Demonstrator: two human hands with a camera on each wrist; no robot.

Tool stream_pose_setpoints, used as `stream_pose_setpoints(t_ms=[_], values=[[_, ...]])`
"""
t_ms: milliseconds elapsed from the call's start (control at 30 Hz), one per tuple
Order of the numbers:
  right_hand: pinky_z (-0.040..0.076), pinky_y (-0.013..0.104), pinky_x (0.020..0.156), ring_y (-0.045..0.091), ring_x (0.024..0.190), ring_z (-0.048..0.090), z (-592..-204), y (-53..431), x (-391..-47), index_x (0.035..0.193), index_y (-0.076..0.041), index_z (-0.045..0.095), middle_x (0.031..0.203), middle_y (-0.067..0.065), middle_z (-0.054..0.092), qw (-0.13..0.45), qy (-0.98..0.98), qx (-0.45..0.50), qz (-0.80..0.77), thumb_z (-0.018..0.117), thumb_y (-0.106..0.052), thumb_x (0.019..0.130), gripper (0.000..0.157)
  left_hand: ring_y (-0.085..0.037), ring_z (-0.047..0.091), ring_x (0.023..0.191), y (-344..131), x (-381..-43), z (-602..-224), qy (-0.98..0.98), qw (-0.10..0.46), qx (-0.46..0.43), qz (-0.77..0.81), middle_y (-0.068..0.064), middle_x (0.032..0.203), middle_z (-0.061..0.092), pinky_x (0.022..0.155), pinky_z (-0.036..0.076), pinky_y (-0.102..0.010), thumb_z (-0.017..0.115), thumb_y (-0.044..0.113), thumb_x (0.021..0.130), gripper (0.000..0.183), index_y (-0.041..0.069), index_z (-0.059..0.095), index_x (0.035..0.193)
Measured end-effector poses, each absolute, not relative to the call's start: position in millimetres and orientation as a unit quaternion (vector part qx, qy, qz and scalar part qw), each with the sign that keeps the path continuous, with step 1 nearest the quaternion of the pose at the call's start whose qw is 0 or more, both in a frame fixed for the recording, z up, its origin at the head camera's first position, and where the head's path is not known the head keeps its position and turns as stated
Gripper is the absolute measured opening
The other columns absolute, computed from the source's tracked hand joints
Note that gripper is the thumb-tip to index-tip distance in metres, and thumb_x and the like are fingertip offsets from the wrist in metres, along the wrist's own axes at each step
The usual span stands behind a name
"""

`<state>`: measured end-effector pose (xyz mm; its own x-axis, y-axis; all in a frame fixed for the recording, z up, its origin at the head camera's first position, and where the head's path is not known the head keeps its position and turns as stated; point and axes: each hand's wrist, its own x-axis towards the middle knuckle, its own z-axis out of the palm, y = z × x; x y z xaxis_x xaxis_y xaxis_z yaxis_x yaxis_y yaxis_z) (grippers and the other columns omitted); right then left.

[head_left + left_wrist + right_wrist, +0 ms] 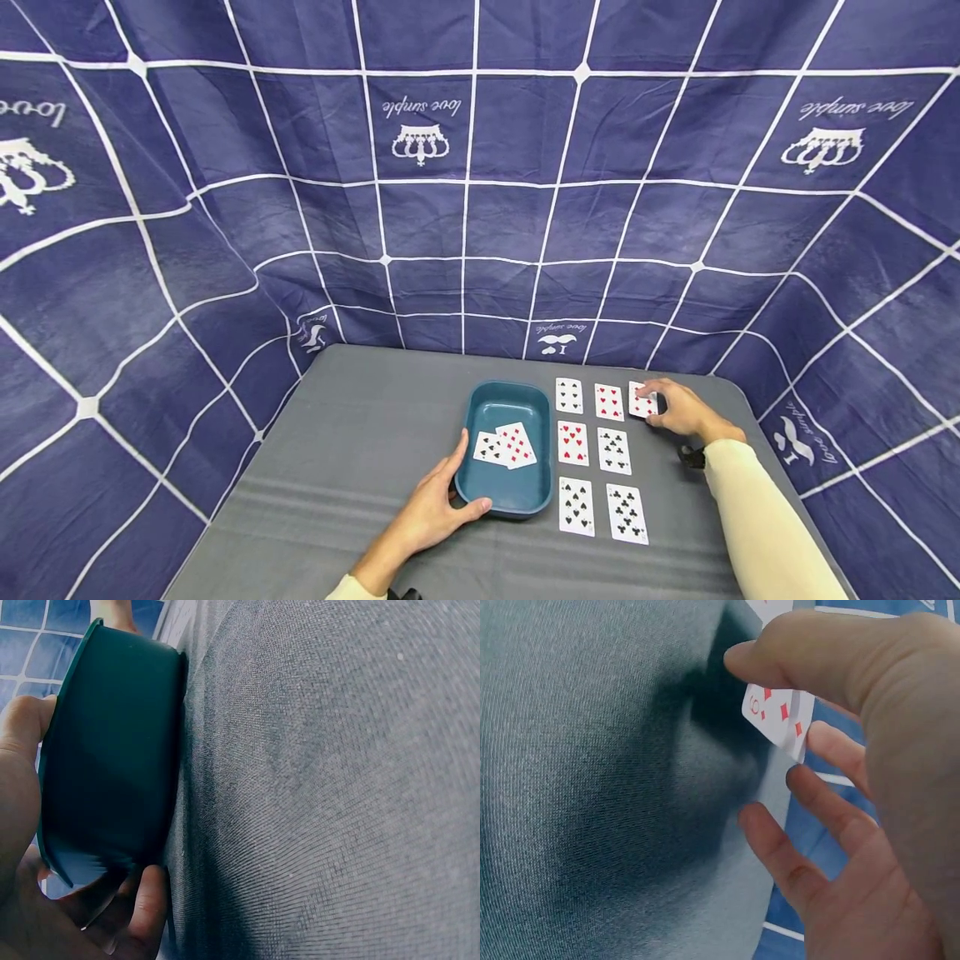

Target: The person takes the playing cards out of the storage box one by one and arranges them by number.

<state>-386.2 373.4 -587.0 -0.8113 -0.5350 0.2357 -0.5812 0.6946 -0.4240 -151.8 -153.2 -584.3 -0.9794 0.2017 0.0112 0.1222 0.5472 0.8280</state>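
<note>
My left hand (431, 504) grips the near left corner of a teal plastic tray (546, 408), its thumb at the near rim and fingers along the left side. From the left wrist view, the tray wall (120, 735) stands close to the cloth, with fingertips low against it. Inside the tray lie a spades card (486, 447) and a diamonds card (517, 445), overlapping, face up. At the far right, my right hand (678, 408) pinches a diamonds playing card (637, 403). That card (784, 712), marked 6, is tilted up from the cloth between thumb and fingers.
Right of the tray, face-up cards lie in rows: a spades card (568, 396) and hearts card (609, 402) farthest, a hearts card (573, 442) and clubs card (615, 451) mid-way, another spades (576, 506) and clubs card (627, 514) nearest. Blue checked curtains (420, 217) surround the grey table (360, 417).
</note>
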Motion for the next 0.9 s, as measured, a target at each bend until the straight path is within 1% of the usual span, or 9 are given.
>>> stream_pose_setpoints(t_ms=[67,100,133,233,267,333,600,833,900], values=[[0.062,0.051,0.113,0.046,0.135,0.073,-612,389,-402,0.13,-0.016,0.083,0.145,0.022,0.076,0.053,-0.92,0.304,0.244,0.097,-0.021,0.087,0.045,-0.043,0.059,0.159,-153,-152,-585,0.878,0.043,0.093,0.468,-0.027,0.178,0.05,0.113,0.067,-0.049,0.094,0.048,0.1,0.117,0.032,0.019,0.189],[0.062,0.05,0.113,0.046,0.135,0.073,-625,395,-410,0.13,-0.018,0.083,0.145,0.022,0.076,0.053,-0.923,0.3,0.235,0.098,-0.02,0.085,0.047,-0.042,0.06,0.158,-153,-151,-585,0.878,0.042,0.094,0.467,-0.027,0.177,0.051,0.113,0.067,-0.049,0.094,0.048,0.1,0.117,0.031,0.02,0.189],[0.063,0.056,0.109,0.051,0.133,0.072,-630,397,-413,0.128,-0.019,0.084,0.144,0.024,0.076,0.047,-0.932,0.287,0.219,0.1,-0.018,0.081,0.05,-0.042,0.061,0.157,-153,-151,-585,0.88,0.042,0.094,0.464,-0.026,0.177,0.052,0.113,0.067,-0.048,0.094,0.049,0.1,0.118,0.03,0.02,0.189],[0.062,0.064,0.111,0.053,0.135,0.072,-654,409,-430,0.128,-0.023,0.085,0.146,0.025,0.076,0.041,-0.941,0.275,0.193,0.102,-0.016,0.075,0.056,-0.038,0.063,0.154,-153,-152,-585,0.886,0.038,0.094,0.452,-0.024,0.175,0.055,0.112,0.067,-0.045,0.094,0.052,0.099,0.118,0.027,0.021,0.189],[0.06,0.07,0.113,0.055,0.137,0.071,-658,412,-434,0.129,-0.024,0.085,0.148,0.026,0.076,0.033,-0.943,0.272,0.189,0.102,-0.016,0.075,0.057,-0.037,0.063,0.154,-153,-152,-585,0.888,0.037,0.093,0.449,-0.024,0.174,0.056,0.112,0.067,-0.044,0.094,0.052,0.099,0.118,0.027,0.021,0.189],[0.058,0.075,0.115,0.057,0.139,0.07,-664,416,-440,0.131,-0.023,0.086,0.149,0.028,0.075,0.025,-0.944,0.27,0.189,0.101,-0.014,0.074,0.059,-0.036,0.064,0.153,-153,-152,-585,0.889,0.035,0.092,0.447,-0.023,0.174,0.056,0.112,0.067,-0.043,0.094,0.053,0.099,0.119,0.028,0.021,0.189],[0.055,0.076,0.119,0.056,0.144,0.068,-657,413,-433,0.134,-0.019,0.085,0.154,0.026,0.074,-0.003,-0.948,0.254,0.191,0.1,-0.015,0.077,0.059,-0.036,0.064,0.153,-152,-152,-585,0.89,0.035,0.095,0.446,-0.022,0.174,0.057,0.112,0.067,-0.043,0.094,0.053,0.099,0.118,0.024,0.023,0.189],[0.054,0.079,0.117,0.062,0.142,0.067,-658,413,-433,0.132,-0.018,0.085,0.153,0.032,0.071,0.015,-0.94,0.275,0.2,0.099,-0.01,0.072,0.062,-0.042,0.064,0.152,-150,-151,-584,0.879,0.034,0.097,0.465,-0.027,0.173,0.056,0.109,0.069,-0.051,0.097,0.045,0.097,0.118,0.024,0.025,0.188],[0.056,0.076,0.116,0.061,0.141,0.067,-653,406,-428,0.132,-0.017,0.084,0.152,0.031,0.071,0.028,-0.939,0.278,0.2,0.097,-0.011,0.074,0.06,-0.044,0.064,0.153,-151,-151,-583,0.877,0.033,0.097,0.47,-0.028,0.173,0.055,0.108,0.069,-0.052,0.098,0.043,0.097,0.118,0.024,0.025,0.188]])
